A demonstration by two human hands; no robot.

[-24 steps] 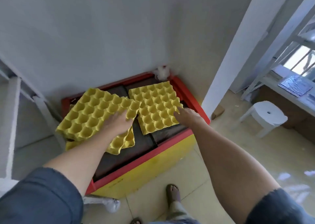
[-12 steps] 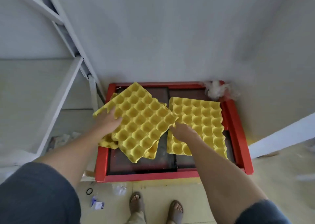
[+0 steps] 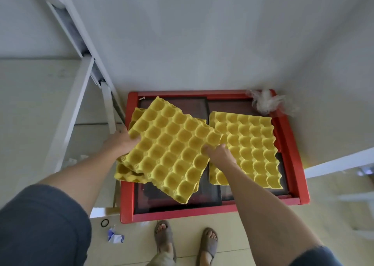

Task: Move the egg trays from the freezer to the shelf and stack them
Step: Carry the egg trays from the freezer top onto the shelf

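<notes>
The freezer, red-rimmed with dark sliding lids, stands against the wall; the white shelf frame rises just to its left. On the lids lie yellow egg trays: a flat tray on the right half, and on the left a top tray, turned cornerwise over another tray beneath it. The left hand has its grip clamped on the top tray's left edge. The right hand pinches that tray's right corner, fingers closed on it, touching the flat tray's edge. The shelf lies leftward from both hands, the left hand nearer, so the lifted tray probably swings left, its diagonal leading.
</notes>
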